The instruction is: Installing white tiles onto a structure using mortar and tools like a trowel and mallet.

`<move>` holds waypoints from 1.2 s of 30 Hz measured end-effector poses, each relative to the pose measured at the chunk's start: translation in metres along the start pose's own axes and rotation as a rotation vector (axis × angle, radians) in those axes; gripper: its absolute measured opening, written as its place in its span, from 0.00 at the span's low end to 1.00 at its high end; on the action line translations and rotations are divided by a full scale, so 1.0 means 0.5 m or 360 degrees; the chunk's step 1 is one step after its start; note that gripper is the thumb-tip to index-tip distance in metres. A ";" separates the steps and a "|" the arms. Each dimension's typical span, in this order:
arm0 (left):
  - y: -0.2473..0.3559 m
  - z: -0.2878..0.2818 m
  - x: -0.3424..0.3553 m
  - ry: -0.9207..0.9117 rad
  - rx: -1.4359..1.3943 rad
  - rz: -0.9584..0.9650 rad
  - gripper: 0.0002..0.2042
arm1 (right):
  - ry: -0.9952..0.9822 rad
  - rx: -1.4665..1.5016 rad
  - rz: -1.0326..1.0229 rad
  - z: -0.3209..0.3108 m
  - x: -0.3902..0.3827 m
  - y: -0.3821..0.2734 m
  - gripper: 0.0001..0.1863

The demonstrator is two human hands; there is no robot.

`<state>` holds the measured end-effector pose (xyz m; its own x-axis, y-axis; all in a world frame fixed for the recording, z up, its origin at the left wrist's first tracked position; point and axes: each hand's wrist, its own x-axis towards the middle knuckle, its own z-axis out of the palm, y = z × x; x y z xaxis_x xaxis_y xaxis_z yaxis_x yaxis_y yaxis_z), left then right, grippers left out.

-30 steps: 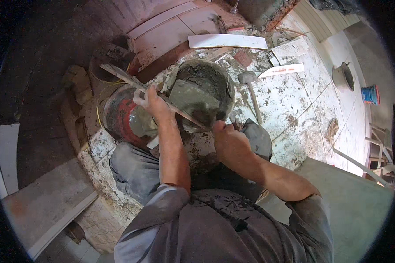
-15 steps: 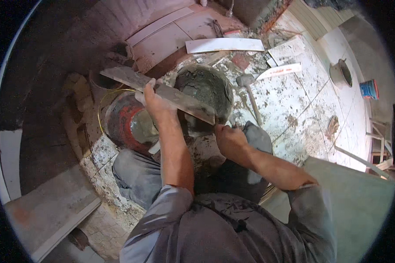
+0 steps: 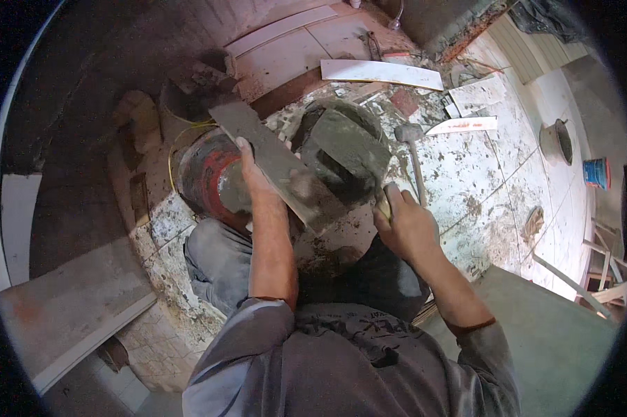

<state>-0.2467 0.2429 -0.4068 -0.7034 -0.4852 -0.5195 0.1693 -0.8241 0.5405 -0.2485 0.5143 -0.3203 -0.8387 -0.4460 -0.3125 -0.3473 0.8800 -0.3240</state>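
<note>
My left hand (image 3: 256, 179) grips a long, narrow tile strip (image 3: 275, 156) along its left edge, thumb on the near side. The strip slants from upper left down to the right, its broad grey face turned up. My right hand (image 3: 411, 226) is closed round the light handle of a trowel (image 3: 348, 146). The trowel's wide grey blade is smeared with mortar and lies over the mouth of the mortar bucket (image 3: 372, 118), just right of the strip. Most of the mortar is hidden under the blade. Beside my left forearm stands a red-rimmed bucket (image 3: 213, 177).
A mallet (image 3: 411, 132) lies right of the mortar bucket, near a white offcut (image 3: 463, 125). A long white strip (image 3: 381, 73) lies beyond. Mortar-spattered floor tiles (image 3: 480, 181) spread to the right, with a pale bucket (image 3: 555, 142) and a blue one (image 3: 596, 172) farther off.
The tile strip has swung steeper and its broad face now shows more. My right hand has moved away from the strip's end, and the trowel blade has come into sight over the mortar bucket.
</note>
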 end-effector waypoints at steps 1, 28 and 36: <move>-0.002 0.000 -0.003 -0.0054 -0.0012 -0.0035 0.35 | 0.0124 -0.0010 -0.0105 -0.004 -0.021 0.000 0.22; 0.037 0.069 -0.091 -0.0529 -0.0328 -0.0264 0.33 | -0.0089 -0.0369 -0.0508 0.014 0.020 -0.031 0.24; 0.064 0.077 -0.125 -0.0345 -0.0243 0.0030 0.24 | -0.0002 -0.0063 -0.0286 0.029 0.040 -0.046 0.24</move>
<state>-0.2238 0.2580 -0.3318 -0.8279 -0.4402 -0.3475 0.2740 -0.8582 0.4341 -0.2511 0.4829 -0.3322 -0.7613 -0.5968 -0.2536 -0.5078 0.7919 -0.3392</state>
